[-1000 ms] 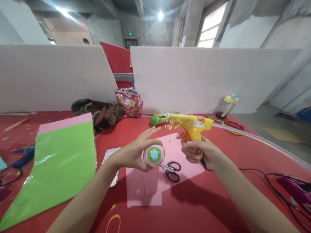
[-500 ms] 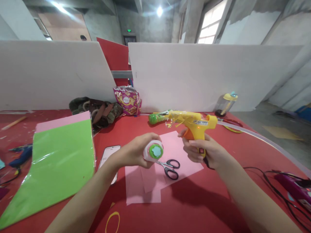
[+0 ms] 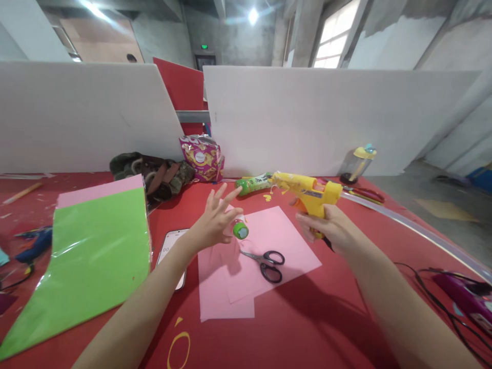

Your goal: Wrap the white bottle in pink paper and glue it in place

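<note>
Fingers spread, my left hand [image 3: 217,220] is beside a small bottle with a green cap [image 3: 241,230]; the hand partly hides the bottle's body. A pale blue shape sits on the cap's top. My right hand [image 3: 319,225] is wrapped round the grip of a yellow hot glue gun [image 3: 307,192], its nozzle pointing left and a long clear glue stick [image 3: 400,218] trailing from its rear. Black-handled scissors [image 3: 271,264] lie on sheets of pink paper [image 3: 284,236] below both hands.
A phone [image 3: 175,256] and green sheets in clear wrap [image 3: 96,256] lie at left. Behind are a snack bag [image 3: 203,159], a green bottle [image 3: 253,184] and a drinking bottle [image 3: 359,166]. A yellow ring [image 3: 179,350] lies in front; black cable [image 3: 426,294] runs at right.
My left hand has let go of the bottle and spread its fingers. The bottle is tilted differently and slightly further away. The glue gun has shifted a little, still in my right hand.
</note>
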A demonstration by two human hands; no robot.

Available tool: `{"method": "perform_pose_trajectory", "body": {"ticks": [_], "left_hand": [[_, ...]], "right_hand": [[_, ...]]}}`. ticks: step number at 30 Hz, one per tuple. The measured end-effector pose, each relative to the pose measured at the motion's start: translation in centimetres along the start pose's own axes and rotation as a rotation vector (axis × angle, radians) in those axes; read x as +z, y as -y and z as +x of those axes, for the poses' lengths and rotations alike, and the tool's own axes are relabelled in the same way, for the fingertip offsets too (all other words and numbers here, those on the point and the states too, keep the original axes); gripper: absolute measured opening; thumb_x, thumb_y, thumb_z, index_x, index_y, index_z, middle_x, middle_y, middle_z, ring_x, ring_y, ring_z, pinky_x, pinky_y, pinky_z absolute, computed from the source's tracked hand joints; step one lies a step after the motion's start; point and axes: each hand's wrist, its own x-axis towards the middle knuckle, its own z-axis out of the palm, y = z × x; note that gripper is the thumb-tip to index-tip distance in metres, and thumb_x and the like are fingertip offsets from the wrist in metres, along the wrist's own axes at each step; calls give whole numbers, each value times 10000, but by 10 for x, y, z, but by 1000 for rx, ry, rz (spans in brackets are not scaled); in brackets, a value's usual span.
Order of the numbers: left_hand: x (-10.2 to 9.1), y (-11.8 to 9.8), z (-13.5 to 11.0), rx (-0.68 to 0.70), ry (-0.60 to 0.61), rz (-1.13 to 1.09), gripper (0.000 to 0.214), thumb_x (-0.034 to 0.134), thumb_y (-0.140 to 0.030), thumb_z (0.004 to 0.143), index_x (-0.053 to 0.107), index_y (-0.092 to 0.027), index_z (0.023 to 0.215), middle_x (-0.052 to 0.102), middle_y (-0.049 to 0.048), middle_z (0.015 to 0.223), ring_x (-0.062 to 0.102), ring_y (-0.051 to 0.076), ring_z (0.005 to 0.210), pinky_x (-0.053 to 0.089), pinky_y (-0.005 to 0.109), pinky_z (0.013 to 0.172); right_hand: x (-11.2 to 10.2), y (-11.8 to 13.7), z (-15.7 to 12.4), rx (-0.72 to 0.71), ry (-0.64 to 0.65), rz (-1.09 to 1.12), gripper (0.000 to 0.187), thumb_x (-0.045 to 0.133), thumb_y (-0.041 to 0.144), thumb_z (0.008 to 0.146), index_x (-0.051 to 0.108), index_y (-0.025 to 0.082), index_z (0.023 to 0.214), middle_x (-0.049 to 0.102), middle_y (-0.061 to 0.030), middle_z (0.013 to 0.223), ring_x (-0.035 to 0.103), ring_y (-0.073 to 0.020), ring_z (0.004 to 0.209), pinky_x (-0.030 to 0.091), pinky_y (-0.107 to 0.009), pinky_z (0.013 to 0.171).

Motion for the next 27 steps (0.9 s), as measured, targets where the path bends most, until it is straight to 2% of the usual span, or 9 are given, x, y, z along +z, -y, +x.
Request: {"method": "perform_pose_trajectory", "body": {"ticks": [3,6,10,14,19,24,27], "left_hand": [[-2,-2,1,60,-21,-70,468,655,-161,571,469,-198,1000,337,132,1259,240,323,1207,215,516,971],[-5,-6,2,81,-94,-160,420,631,-202,621,456,-196,1002,417,116,1113,378,267,1088,303,450,930],[-10,-16,0,67,-168,-336,397,610,-244,672,420,-208,1019,403,99,1042,435,233,1006,393,377,857],[-17,-27,-1,136,-275,-433,383,554,-183,729,369,-246,1058,372,78,1013,452,206,966,433,340,803],[-21,-38,2,278,-352,-429,342,526,-196,769,359,-236,1065,365,73,959,439,212,937,448,368,774],[-20,-43,3,312,-349,-388,306,510,-229,788,351,-225,1049,371,75,940,433,215,932,449,382,772],[-18,-43,3,325,-326,-346,327,525,-247,780,345,-219,1051,381,76,940,436,217,931,448,379,770]], "right_hand": [[2,-1,1,-10,21,-7,342,534,379,732,453,163,985,415,75,442,385,-72,383,261,-213,390],[7,0,1,-6,5,-15,346,548,370,715,450,164,976,471,54,497,435,-83,419,315,-219,413],[22,0,4,9,-125,4,293,554,262,668,452,160,923,533,29,545,480,-100,474,395,-243,477],[36,-6,7,67,-201,10,264,583,217,607,477,168,844,569,-7,643,483,-107,519,377,-238,450],[45,-16,6,-32,-147,41,337,669,240,560,464,194,823,556,0,730,523,-140,679,423,-274,570],[43,-20,0,-63,-46,112,347,608,262,672,402,217,948,540,24,733,516,-117,636,408,-264,557],[42,-21,-2,-76,-16,109,301,585,257,697,411,207,938,536,24,723,483,-97,591,382,-240,524]]}}
